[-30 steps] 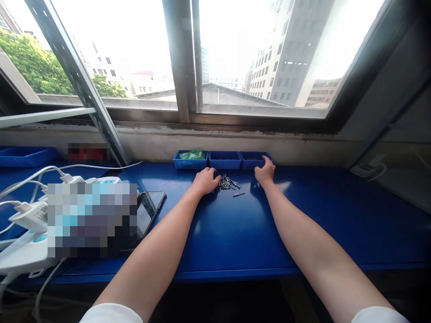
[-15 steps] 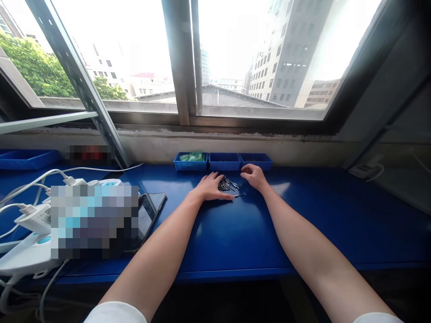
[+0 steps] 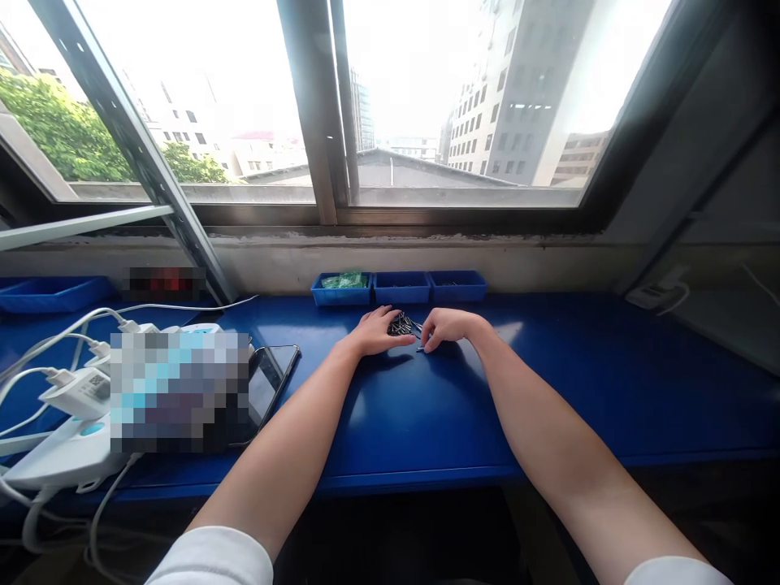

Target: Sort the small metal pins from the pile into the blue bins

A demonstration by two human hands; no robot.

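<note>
- Left hand (image 3: 379,333): fingers spread wide, thumb stretched apart from them, curving around the near left side of the pile; it appears to grip nothing.
- Right hand (image 3: 448,325): fingers bent downward and drawn close together, tips at the loose metal pin (image 3: 420,349); whether they pinch it or merely touch it, I cannot tell.
- Pile of metal pins (image 3: 401,323): on the blue table (image 3: 426,422), between the two hands, just beyond the left thumb and left of the right fingertips.
- Beyond the fingers of both hands: three blue bins in a row, the left bin (image 3: 341,300) holding green packets (image 3: 348,280), the middle bin (image 3: 400,298) and the right bin (image 3: 458,297) holding small dark pieces.
- Well left of the left fingers: a phone (image 3: 277,375).
</note>
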